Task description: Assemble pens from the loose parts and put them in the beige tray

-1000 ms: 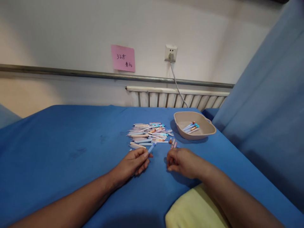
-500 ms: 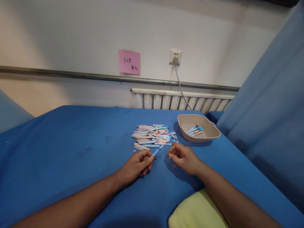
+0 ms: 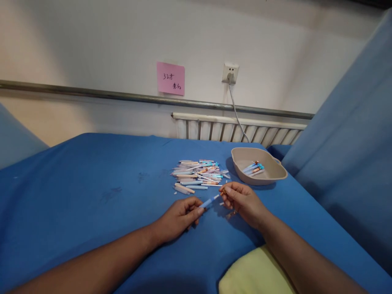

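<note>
My left hand [image 3: 183,213] is closed around a light blue pen barrel [image 3: 210,201], its pale narrow end pointing right. Just beyond that end, my right hand [image 3: 245,203] pinches a small amber-brown pen part [image 3: 223,191]; its exact shape is partly covered by the fingers. Below the right fingers shows a clear brownish piece [image 3: 231,214]; whether it is held or lies on the cloth I cannot tell. Behind both hands spreads a pile of pen parts [image 3: 197,175], with blue, peach and clear barrels and thin white refills.
A beige basin [image 3: 277,174] at the right of the pile holds several pens [image 3: 254,168]. Blue cloth [image 3: 76,196] covers the table. Something soft and yellow-green [image 3: 254,273] lies under my right forearm. A blue curtain [image 3: 346,122] hangs at the right; a radiator [image 3: 220,130] stands behind.
The pen barrel has tilted lower and its tip now points toward my right hand. My right hand has come closer to the tip, with the small amber-brown part showing between its fingers.
</note>
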Action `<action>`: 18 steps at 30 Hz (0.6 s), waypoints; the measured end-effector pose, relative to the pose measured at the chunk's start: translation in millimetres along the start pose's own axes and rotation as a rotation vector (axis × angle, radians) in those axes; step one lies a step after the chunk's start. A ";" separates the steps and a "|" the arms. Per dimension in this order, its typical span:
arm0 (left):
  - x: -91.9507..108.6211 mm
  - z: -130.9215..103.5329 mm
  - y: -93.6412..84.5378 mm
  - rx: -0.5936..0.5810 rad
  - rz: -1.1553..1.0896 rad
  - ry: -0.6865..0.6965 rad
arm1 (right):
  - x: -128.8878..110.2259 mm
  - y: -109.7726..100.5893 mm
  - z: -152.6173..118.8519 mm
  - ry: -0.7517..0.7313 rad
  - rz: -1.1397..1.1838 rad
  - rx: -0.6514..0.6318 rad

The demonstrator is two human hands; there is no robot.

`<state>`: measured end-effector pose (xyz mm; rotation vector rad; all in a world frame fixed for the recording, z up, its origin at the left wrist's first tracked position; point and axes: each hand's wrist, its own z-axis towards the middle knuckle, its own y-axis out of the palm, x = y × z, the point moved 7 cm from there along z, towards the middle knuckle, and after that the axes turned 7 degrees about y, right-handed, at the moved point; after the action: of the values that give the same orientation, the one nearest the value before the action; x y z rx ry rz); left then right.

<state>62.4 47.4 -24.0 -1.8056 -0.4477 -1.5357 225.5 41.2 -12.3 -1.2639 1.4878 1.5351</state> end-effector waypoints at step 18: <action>5.7 -2.8 5.2 -0.044 -0.027 -0.014 | -4.8 7.6 -4.3 -0.050 -0.328 0.029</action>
<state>65.2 40.9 -20.0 -1.8523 -0.4499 -1.5633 220.9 36.6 -4.7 -1.3648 1.1973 1.3140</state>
